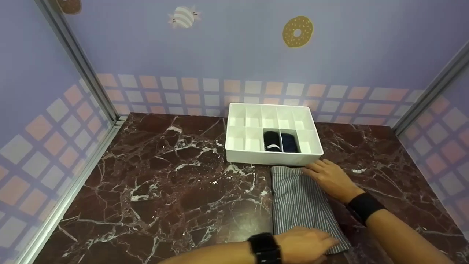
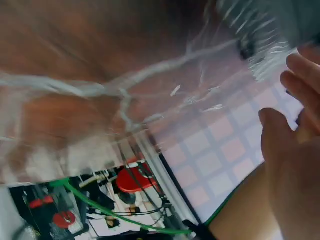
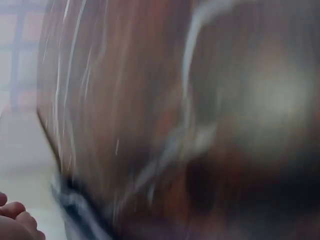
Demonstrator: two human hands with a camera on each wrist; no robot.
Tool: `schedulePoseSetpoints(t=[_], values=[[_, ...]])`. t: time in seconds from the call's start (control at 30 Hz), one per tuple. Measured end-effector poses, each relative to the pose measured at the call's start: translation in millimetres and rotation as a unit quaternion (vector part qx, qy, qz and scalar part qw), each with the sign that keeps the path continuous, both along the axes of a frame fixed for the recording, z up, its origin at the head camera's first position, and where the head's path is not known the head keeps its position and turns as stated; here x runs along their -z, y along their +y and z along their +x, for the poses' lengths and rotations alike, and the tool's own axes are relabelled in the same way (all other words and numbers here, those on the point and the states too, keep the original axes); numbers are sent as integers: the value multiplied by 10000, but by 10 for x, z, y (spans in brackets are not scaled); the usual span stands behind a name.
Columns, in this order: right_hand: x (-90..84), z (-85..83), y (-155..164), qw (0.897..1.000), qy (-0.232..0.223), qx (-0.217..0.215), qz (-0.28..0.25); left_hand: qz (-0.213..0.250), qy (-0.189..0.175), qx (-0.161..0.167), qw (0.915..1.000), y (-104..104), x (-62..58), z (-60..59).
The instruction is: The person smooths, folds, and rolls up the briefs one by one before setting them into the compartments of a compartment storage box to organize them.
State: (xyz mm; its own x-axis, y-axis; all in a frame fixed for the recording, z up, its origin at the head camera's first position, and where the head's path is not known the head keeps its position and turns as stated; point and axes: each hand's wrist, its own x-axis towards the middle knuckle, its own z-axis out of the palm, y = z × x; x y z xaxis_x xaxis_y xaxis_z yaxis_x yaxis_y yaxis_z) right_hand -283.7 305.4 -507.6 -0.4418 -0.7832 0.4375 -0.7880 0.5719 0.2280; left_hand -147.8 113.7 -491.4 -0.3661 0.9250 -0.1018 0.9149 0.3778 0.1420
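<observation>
Head view: even, soft overhead light, sharp focus, a dull sheen on the marble table (image 1: pixel 165 190) near its front edge, straight wall rails bowed at the frame edges. Both wrist views: heavily motion-blurred; the right wrist view is almost unreadable.

Dark red marble tabletop (image 1: pixel 165 190) with white veins, walled on three sides. White divided organiser tray (image 1: pixel 271 158) sits near far edge, right of centre. Striped folded cloth (image 1: pixel 298 200) lies flat just before tray, reaching toward near edge.
</observation>
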Motion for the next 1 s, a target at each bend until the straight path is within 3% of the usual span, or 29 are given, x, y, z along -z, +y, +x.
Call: schedulePoseSetpoints(t=[0.1, 0.23, 0.3, 0.4, 0.53, 0.63, 0.83, 1.0], values=[[-15, 38, -214, 9995, -218, -184, 106, -370, 564, 473, 9966, -341, 75, -33], [18, 76, -461, 9960, -597, -350, 568, -619, 1175, 791, 9880, -623, 218, -23], [56, 86, -555, 9927, -795, -342, 844, -651, 1338, 680, 9865, -691, 242, 34], [120, 74, -626, 9878, -1092, -317, 1064, -414, 1716, 163, 9842, -748, 240, 151], [155, 54, -615, 9860, -1302, -369, 972, -31, 1857, -281, 9822, -776, 237, 246], [155, 47, -601, 9862, -1344, -441, 857, -67, 1891, -98, 9819, -771, 247, 264], [196, 20, -599, 9841, -1541, -341, 815, 179, 2370, 388, 9706, -751, 289, 293], [229, 24, -589, 9835, -1593, -410, 748, 178, 2039, 222, 9786, -774, 262, 292]])
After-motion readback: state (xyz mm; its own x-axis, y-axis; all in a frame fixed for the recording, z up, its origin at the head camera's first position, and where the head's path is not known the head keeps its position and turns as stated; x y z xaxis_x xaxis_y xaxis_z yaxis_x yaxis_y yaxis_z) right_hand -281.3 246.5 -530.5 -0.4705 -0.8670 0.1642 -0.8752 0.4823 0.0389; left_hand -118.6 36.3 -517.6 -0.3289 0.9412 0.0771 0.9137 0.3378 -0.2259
